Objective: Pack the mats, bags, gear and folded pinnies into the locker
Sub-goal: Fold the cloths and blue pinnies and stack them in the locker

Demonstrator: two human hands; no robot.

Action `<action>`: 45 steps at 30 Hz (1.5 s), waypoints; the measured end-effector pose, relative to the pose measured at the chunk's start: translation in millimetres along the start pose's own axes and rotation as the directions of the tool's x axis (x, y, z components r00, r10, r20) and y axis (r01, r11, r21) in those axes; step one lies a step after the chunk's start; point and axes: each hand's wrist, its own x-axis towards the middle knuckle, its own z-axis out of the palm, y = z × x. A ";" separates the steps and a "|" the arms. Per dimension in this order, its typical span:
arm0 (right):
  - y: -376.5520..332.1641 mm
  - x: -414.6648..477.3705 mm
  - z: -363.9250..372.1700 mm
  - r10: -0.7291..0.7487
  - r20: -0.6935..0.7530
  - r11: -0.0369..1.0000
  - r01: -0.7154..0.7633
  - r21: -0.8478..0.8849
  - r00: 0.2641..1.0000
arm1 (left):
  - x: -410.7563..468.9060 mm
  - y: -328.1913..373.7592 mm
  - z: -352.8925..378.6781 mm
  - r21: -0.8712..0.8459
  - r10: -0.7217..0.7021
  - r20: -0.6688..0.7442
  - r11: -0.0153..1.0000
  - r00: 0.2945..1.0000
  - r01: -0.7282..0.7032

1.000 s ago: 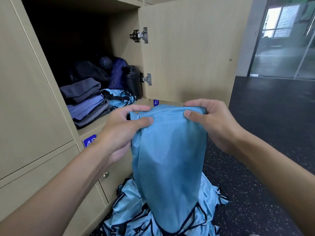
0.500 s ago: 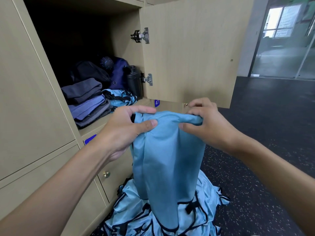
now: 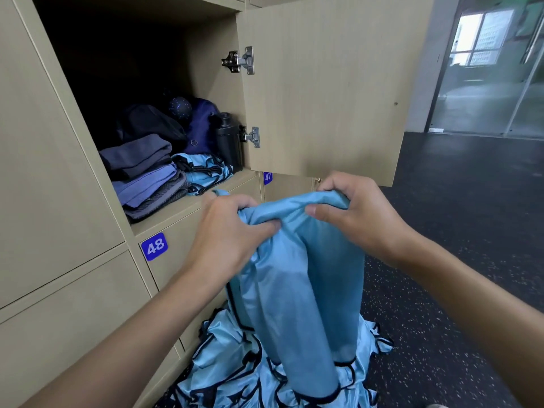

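Fingers (image 3: 235, 201) of the left hand (image 3: 232, 234) were curled, pinching the top edge of a blue pinny (image 3: 300, 275) just in front of the locker (image 3: 182, 209), below its shelf. The right hand (image 3: 353, 213) pinched the same edge beneath the locker's open door (image 3: 323, 83). The pinny hung down over a heap of more blue pinnies (image 3: 250, 372) on the floor at the locker's foot.

Single wide-angle view from a camera worn on the person's head, facing forward and tilted down. An open locker (image 3: 212, 98) stands near at 10 o'clock, its door (image 3: 323, 83) at 12, the floor (image 3: 471, 231) at 3. At centre, close under the lens, the left hand (image 3: 229, 231) and right hand (image 3: 359, 216) grip a pinny (image 3: 303, 290).
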 end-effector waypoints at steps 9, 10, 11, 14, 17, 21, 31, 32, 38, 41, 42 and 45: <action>0.8 3.3 0.5 0.065 -0.137 0.998 -0.062 0.025 0.988 | 2.4 1.6 -0.7 0.013 0.198 -0.073 0.980 0.977 -0.198; 0.3 3.0 2.9 0.072 -0.153 0.997 -0.071 0.011 0.986 | 2.8 2.8 0.8 -0.003 0.150 -0.066 0.989 0.986 -0.150; -0.1 2.7 6.2 0.074 -0.162 0.997 -0.076 -0.005 0.984 | 3.1 3.5 3.0 0.014 0.120 -0.084 0.993 0.989 -0.120; -2.1 0.3 19.0 0.064 -0.142 0.997 -0.068 -0.026 0.988 | 3.7 6.5 8.5 0.037 0.064 -0.120 0.998 0.991 -0.060; -7.8 -4.2 29.5 0.070 -0.023 0.997 -0.069 0.042 0.997 | 6.4 6.5 10.0 -0.011 0.031 -0.124 0.999 0.992 -0.032; -11.8 -8.2 29.3 0.035 0.235 0.965 -0.094 0.244 0.971 | 7.9 8.3 5.6 -0.234 -0.030 -0.037 0.972 0.999 0.020; -14.7 -7.5 27.3 0.080 -0.056 0.937 -0.056 0.344 0.995 | 10.2 10.3 -7.7 -0.615 -0.138 0.119 0.768 0.983 0.182; -11.8 -6.5 24.9 0.080 -0.088 0.955 -0.051 0.291 0.993 | 11.5 12.5 -11.4 -0.663 -0.144 0.142 0.721 0.979 0.202; -8.7 -15.5 27.6 0.074 0.217 0.922 -0.150 0.356 0.973 | 16.9 16.3 -20.4 -0.812 -0.189 0.198 0.517 0.962 0.269; -13.7 -13.1 32.9 0.103 0.073 0.909 -0.123 0.398 0.992 | 9.2 18.3 -14.5 -0.792 -0.176 0.239 0.534 0.955 0.297; -14.1 -11.7 32.4 0.117 0.033 0.906 -0.120 0.407 0.993 | 5.1 18.5 -11.9 -0.763 -0.148 0.282 0.565 0.948 0.315; -15.8 -7.0 26.7 0.140 -0.089 0.888 -0.085 0.452 0.986 | -5.5 13.7 -3.7 -0.629 -0.052 0.385 0.716 0.922 0.303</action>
